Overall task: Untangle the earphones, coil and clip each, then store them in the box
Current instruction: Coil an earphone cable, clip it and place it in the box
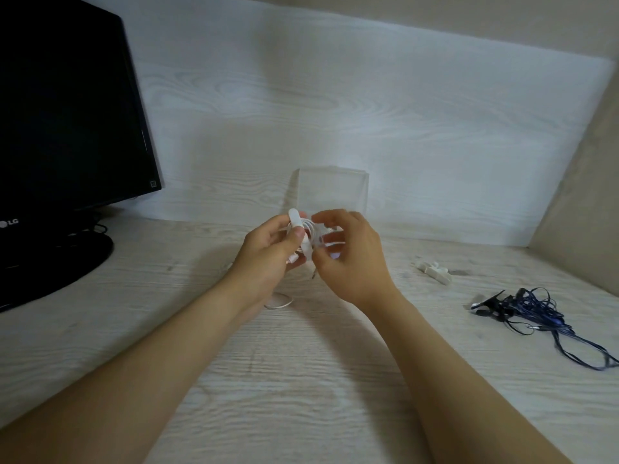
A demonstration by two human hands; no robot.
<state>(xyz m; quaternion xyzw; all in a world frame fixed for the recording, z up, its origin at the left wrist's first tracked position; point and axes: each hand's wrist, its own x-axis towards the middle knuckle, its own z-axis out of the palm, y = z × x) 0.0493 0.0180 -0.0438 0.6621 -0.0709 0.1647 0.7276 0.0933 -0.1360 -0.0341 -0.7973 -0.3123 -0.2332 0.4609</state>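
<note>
Both hands meet above the middle of the desk. My left hand grips a white clip with the thumb pressed on it, the clip lying across a coil of white earphone cable. My right hand pinches the same white coil from the right. A loop of white cable hangs down to the desk under my left wrist. A tangled dark blue earphone set lies on the desk at the right. A clear plastic box stands just behind my hands.
Another white clip lies on the desk right of my hands. A black monitor on a round stand fills the left side. A white wall panel closes the back, a beige wall the right.
</note>
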